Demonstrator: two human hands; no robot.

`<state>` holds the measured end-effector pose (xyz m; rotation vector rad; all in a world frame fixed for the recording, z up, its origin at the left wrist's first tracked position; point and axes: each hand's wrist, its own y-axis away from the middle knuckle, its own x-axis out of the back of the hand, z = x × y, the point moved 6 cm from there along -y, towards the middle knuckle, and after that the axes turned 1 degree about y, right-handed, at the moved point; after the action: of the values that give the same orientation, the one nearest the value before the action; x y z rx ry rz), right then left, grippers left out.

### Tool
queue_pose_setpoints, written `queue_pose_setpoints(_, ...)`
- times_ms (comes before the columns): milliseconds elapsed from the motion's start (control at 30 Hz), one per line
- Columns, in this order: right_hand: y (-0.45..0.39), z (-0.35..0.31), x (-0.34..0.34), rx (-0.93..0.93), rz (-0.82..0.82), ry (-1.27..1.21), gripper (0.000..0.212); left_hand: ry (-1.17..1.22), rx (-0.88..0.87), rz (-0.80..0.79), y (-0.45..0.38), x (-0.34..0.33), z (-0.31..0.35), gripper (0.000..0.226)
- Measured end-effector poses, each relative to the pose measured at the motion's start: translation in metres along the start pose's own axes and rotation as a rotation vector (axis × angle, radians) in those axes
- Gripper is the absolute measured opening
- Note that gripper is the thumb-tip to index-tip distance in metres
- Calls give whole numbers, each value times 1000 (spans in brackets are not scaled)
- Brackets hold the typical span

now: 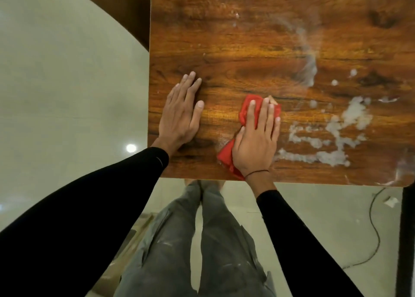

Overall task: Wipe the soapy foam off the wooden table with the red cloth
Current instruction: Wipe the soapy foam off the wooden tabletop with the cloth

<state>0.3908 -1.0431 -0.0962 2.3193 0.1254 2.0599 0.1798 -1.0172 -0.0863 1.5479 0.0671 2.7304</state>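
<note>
The wooden table (258, 49) fills the upper right of the head view. My right hand (258, 139) lies flat on the red cloth (226, 155), pressing it onto the table near the front edge. The cloth shows above my fingertips and below my thumb. White soapy foam (345, 126) lies in blobs and streaks to the right of the cloth, touching the table. A thin curved smear of foam (311, 69) runs further back. My left hand (183, 114) rests palm down on the table's left edge, fingers spread, holding nothing.
The table's front edge (314, 182) and left edge border pale floor tiles. A dark table leg (406, 240) stands at the right. A thin cable (374, 225) trails over the floor beside it. My legs in grey trousers (202, 251) stand below the table's front edge.
</note>
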Motion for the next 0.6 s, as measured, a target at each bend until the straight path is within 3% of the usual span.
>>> queue_pose_setpoints(67,-3,-21,2,-194,63,-20,75,31,9,9,0,1,-1,58)
queue_pose_setpoints(133,-1,-53,-1,-243,87,-69,74,72,22,25,0,2,-1,57)
queue_pose_setpoints(300,37,-105,-15,105,35,-132,69,118,35,24,0,3,-3,56)
queue_pose_setpoints(400,52,-73,-16,239,-29,-86,73,8,8,-28,-2,-4,-3,64)
queue_pose_setpoints(600,22,36,6,322,-110,-46,71,-182,-71,-50,-2,-10,-2,89)
